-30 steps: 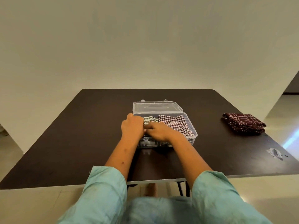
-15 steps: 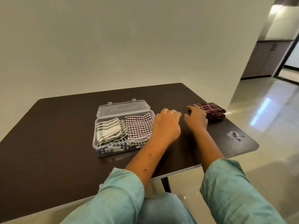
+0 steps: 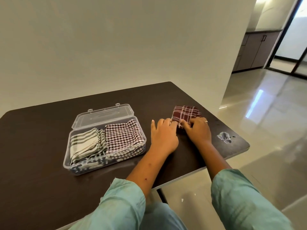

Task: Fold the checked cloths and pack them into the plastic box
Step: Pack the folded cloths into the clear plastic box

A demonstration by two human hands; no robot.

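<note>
One plastic box point(image 3: 106, 116), one table point(image 3: 41, 146), at least three checked cloths point(image 3: 83, 143) point(image 3: 123, 135) point(image 3: 186, 112).

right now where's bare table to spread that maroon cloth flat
Widest bare patch: the table left of the plastic box, out to the left edge. A narrower strip runs between box and near edge. The right corner is crowded: left hand, right hand and maroon cloth, plus a scuff mark.

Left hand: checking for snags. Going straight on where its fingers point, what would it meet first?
The maroon checked cloth: the left hand seems to touch its near edge with its fingertips, beside the right hand.
</note>
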